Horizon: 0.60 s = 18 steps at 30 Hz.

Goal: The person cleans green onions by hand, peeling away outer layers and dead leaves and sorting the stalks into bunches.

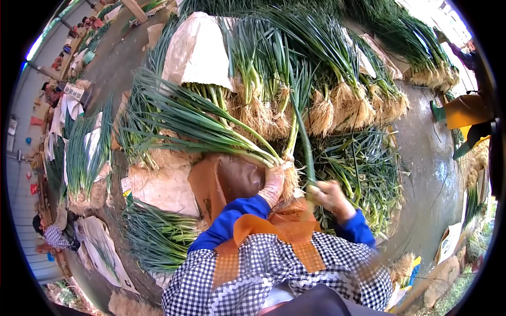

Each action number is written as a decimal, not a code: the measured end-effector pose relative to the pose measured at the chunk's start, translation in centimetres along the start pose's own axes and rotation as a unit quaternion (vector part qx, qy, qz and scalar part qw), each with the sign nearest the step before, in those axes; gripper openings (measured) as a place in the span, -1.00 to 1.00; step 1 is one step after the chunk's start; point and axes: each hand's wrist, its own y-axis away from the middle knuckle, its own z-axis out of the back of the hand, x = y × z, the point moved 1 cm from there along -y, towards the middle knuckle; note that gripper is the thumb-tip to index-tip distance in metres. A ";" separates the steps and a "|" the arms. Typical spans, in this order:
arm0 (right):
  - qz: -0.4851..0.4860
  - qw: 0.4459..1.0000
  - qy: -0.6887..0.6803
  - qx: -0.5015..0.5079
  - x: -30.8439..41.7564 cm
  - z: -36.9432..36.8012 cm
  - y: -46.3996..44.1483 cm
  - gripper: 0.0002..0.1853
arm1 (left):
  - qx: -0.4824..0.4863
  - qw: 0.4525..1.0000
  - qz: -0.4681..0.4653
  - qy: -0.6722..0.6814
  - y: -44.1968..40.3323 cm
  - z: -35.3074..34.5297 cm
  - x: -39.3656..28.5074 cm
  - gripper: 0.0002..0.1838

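My left hand (274, 184) is closed around the pale lower stems of several leek-like plants (237, 139), just above their shaggy roots (289, 188). Their long green leaves fan out to the left, while one stalk (293, 138) of the bunch points away from me. To the right, my right hand (331, 199) is closed on the lower end of a long green leaf (305, 145), which runs upward beside that stalk. Slight blur makes its fingers unclear. Beneath both hands lies a brown apron (226, 181) over my lap.
Rooted bundles (342, 102) line the far side, partly under pale sacking (197, 50). A heap of loose leaves (363, 168) lies to the right, and another green bundle (161, 229) at lower left. A person (52, 234) sits at far left; another person's boot (437, 111) stands at right.
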 end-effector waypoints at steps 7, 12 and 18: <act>-0.302 0.790 0.518 0.126 -7.2 5.9 3.2 -0.62 | 0.022 0.998 0.038 0.035 0.8 0.4 -0.7 -0.85; -0.007 0.957 0.256 -0.134 -1.7 2.3 -11.9 -0.50 | 0.047 0.997 0.037 0.040 2.8 -1.3 -2.2 -0.78; 0.005 0.968 0.199 0.152 -7.3 1.5 -15.6 -0.64 | 0.011 1.000 0.007 -0.013 1.0 0.4 -0.5 -0.78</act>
